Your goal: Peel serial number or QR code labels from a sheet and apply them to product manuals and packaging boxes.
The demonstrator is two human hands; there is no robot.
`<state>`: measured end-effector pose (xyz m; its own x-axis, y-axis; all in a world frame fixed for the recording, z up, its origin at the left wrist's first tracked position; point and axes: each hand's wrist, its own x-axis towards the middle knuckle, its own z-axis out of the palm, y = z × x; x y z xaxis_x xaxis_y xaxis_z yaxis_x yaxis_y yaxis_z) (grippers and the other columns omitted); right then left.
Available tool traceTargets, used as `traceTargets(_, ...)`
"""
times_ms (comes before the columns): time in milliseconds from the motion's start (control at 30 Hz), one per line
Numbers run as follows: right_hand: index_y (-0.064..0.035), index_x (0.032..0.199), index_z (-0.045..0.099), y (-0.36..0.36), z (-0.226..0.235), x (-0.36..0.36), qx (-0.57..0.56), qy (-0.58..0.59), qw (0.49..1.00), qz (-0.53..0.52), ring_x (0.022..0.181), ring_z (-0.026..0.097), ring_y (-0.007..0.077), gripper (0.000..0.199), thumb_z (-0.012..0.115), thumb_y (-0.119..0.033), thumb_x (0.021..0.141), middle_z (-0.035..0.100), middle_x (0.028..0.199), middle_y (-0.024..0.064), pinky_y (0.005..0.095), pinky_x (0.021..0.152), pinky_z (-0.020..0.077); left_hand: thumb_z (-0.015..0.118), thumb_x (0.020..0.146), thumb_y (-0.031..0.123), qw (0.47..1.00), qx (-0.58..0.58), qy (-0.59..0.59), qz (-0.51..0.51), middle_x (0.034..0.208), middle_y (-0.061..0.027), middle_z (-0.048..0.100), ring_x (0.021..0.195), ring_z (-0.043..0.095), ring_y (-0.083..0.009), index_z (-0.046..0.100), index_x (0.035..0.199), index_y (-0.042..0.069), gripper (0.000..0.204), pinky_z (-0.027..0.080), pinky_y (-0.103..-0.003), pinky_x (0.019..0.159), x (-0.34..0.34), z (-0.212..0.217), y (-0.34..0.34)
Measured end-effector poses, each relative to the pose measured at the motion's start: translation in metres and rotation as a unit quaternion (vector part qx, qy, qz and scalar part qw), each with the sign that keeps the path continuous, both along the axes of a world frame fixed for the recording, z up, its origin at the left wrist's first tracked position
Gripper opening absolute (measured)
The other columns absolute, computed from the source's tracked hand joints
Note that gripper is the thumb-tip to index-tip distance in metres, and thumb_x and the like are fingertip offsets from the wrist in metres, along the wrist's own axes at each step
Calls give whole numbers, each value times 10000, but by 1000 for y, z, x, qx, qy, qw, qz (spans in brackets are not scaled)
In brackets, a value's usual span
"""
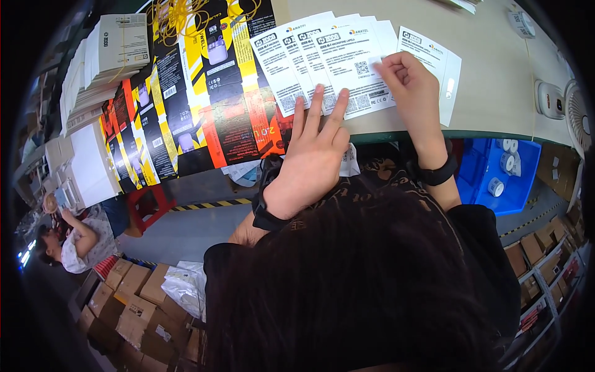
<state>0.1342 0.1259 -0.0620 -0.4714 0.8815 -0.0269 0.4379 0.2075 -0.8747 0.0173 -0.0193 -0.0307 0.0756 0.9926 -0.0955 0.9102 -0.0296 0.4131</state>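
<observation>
Several white printed leaflets [347, 53] lie fanned out and overlapping on the table in front of me. My left hand [316, 146] is flat with its fingers spread, its fingertips resting on the lower edges of the leaflets. Over the right part of the fan, my right hand [410, 84] is closed in a pinch. At its fingertips shows a small white label [375, 64], beside the square code on the top leaflet. More white leaflets [451, 93] lie to the right of that hand, partly covered by it.
Flat printed box sheets [217, 93] in black, yellow and red cover the table's left, with yellow rubber bands [180, 18] on top. Stacked booklets [118, 49] stand farther left. A blue bin [496, 167] holds label rolls; a white fan [576, 118] stands right. Another person [87, 242] works at far left.
</observation>
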Motion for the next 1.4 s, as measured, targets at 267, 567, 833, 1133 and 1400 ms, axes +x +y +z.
traceTargets(267, -39, 860, 427, -4, -5, -13, 228, -121, 964, -67, 538, 463, 117, 207, 612, -113, 800, 471, 650, 18, 242, 492, 388, 530, 775, 73, 1000, -3, 1, 2, 1385, -170, 230, 1274, 144, -436, 482, 814, -28, 119, 137, -556, 1019, 2, 1, -1)
traceTargets(567, -59, 1010, 488, -10, 7, -8, 156, 85, 983, 45, 823, 563, 202, 236, 585, -102, 799, 541, 939, 115, 308, 735, 458, 526, 777, 64, 998, 37, -46, 38, 1376, -213, 222, 1269, 163, -437, 466, 827, -33, 125, 172, -506, 1031, -2, -5, -7)
traceTargets(833, -110, 1239, 431, -9, 21, 1, 256, -127, 916, 282, 1223, 352, 228, 429, 472, -256, 839, 462, 1255, 55, 454, 1062, 99, 514, 783, 57, 998, 34, -41, 43, 1372, -222, 229, 1271, 187, -414, 464, 806, -26, 100, 197, -487, 1028, -4, -5, -7)
traceTargets(1133, -38, 1137, 504, -5, 40, 24, -68, 109, 961, 245, 1050, 504, 204, 345, 466, -244, 863, 575, 1075, 88, 371, 980, 291, 531, 755, 35, 955, 186, -207, 109, 1200, -157, 493, 1152, 408, -363, 509, 812, -3, 72, 328, -424, 938, -28, 22, 0)
traceTargets(1400, 2, 1040, 527, -25, 34, 7, -398, 145, 842, 333, 928, 523, 140, 308, 597, -133, 773, 562, 964, 55, 283, 865, 385, 514, 751, -3, 883, 223, -348, 222, 1039, -135, 586, 942, 534, -296, 523, 773, -26, 33, 421, -331, 778, -24, 19, 6)
